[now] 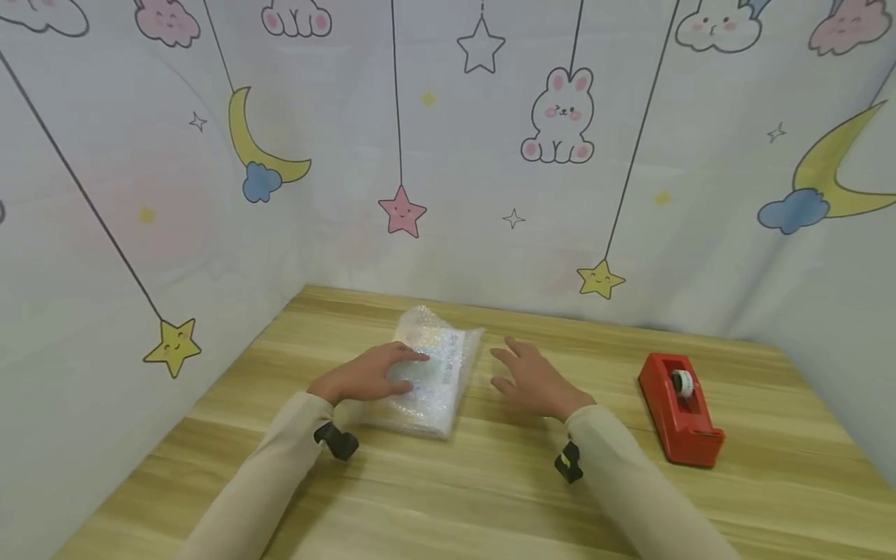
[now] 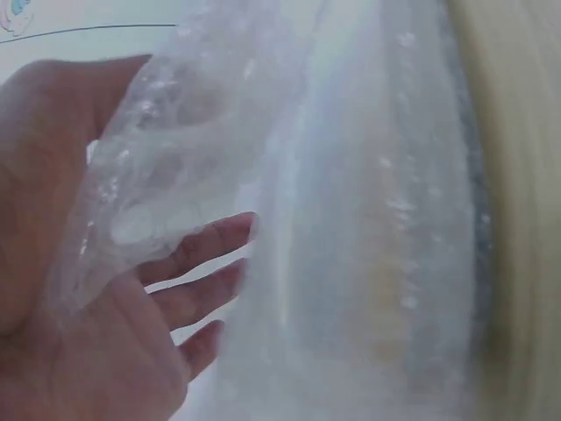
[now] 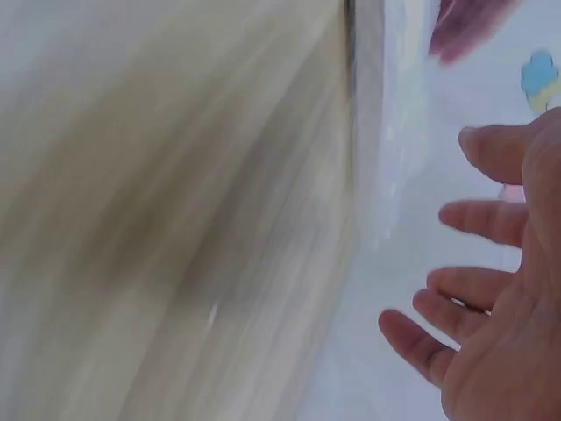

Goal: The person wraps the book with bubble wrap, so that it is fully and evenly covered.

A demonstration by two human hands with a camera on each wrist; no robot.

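Observation:
On the table lies a flat rectangular item with a printed cover, wrapped in clear bubble wrap (image 1: 437, 404). My left hand (image 1: 367, 372) is over the left side of this bundle, thumb and fingers apart. In the left wrist view, loose bubble wrap (image 2: 188, 149) stands in front of part of that hand, and its fingers (image 2: 202, 250) look loosely extended. Whether it touches the wrap I cannot tell. To the right of the bundle, my right hand (image 1: 535, 381) is held with fingers spread and holds nothing. The right wrist view shows its fingers (image 3: 473, 285) slightly bent, apart from the wrap.
A red tape dispenser (image 1: 682, 416) with a small roll of tape (image 1: 682, 383) stands on the wooden table (image 1: 490, 498), right of my right hand. Pale curtains (image 1: 476, 257) printed with stars, moons and rabbits hang behind the table and at its sides.

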